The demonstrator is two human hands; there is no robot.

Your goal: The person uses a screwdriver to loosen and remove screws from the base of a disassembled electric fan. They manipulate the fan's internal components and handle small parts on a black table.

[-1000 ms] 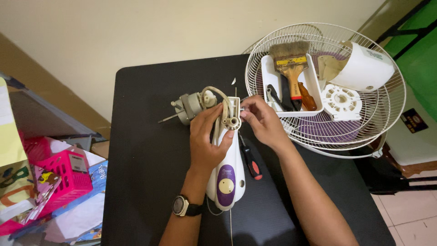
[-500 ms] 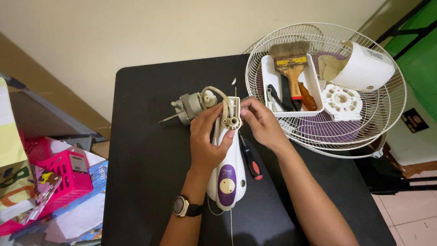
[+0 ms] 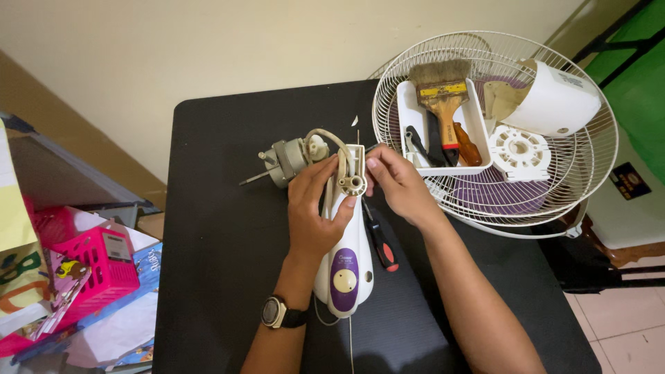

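Note:
A white and purple fan neck housing (image 3: 345, 266) lies on the black table (image 3: 222, 235), its open top end toward the wall. My left hand (image 3: 315, 208) grips the housing near its top, thumb by a small round cream part (image 3: 353, 185). My right hand (image 3: 398, 183) touches the same top end from the right, fingertips pinched at the housing's edge. A grey fan motor (image 3: 287, 161) with its shaft lies just left of the top, joined by a cream cable (image 3: 331, 137). A red and black screwdriver (image 3: 381, 244) lies under my right wrist.
A white wire fan guard (image 3: 554, 187) rests at the table's right, holding a white tray (image 3: 478, 131) with a paintbrush (image 3: 443, 97) and tools, a white motor cover (image 3: 557, 100) and a round white plate (image 3: 519, 152). A pink basket (image 3: 104, 260) and papers lie at left.

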